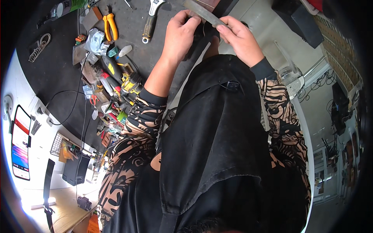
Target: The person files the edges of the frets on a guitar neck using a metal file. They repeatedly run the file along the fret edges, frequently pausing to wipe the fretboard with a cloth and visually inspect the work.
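Observation:
At the top of the head view, my right hand (239,37) pinches one end of a long flat grey bar (206,13) between thumb and fingers. The bar slants up to the left and passes over the fingertips of my left hand (180,31). That hand is closed, thumb against the curled fingers, beside the dark bench edge. Whatever sits in its grip is hidden. On the bench to its left lies an adjustable wrench (150,21) with a dark handle. Farther left are cutting pliers (110,26) with orange handles.
A crowded heap of tools, with a yellow-and-black power tool (132,81), covers the bench's left side. A coil spring (40,47) lies at far left. Cables run across the dark mat. A phone (21,141) stands lit at the left rim. A black apron (217,136) covers my lap.

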